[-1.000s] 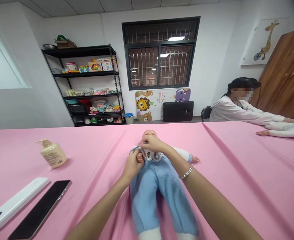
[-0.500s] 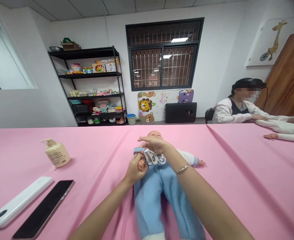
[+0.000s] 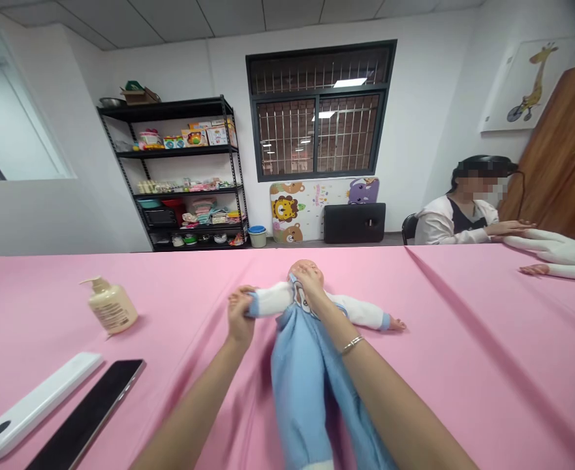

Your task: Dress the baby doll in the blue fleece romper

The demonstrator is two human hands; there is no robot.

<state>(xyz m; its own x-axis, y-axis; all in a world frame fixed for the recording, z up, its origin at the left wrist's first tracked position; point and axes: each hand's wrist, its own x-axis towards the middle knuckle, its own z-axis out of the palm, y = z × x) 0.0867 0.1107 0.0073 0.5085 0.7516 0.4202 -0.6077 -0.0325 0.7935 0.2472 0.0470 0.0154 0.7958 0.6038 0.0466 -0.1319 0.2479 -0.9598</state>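
A baby doll (image 3: 301, 307) lies on its back on the pink table, dressed in a blue fleece romper (image 3: 299, 372) with white sleeves. My left hand (image 3: 241, 314) grips the doll's hand and blue-trimmed sleeve cuff, holding that arm stretched out to the left. My right hand (image 3: 311, 284) is closed on the garment's collar at the doll's neck, just below its head (image 3: 307, 271). A bracelet (image 3: 350, 344) circles my right wrist. The doll's other arm lies out to the right, its bare hand showing.
A cream pump bottle (image 3: 109, 305), a white oblong device (image 3: 35, 405) and a black smartphone (image 3: 89, 418) lie on the pink tablecloth (image 3: 463, 313) to the left. A seated person (image 3: 456, 219) at the far right has a hand near another doll's white-sleeved limbs (image 3: 556, 251).
The doll's arm has been drawn out from its chest to the left, its white sleeve now showing at full length. My left hand moved left with it. My right hand shifted slightly onto the collar.
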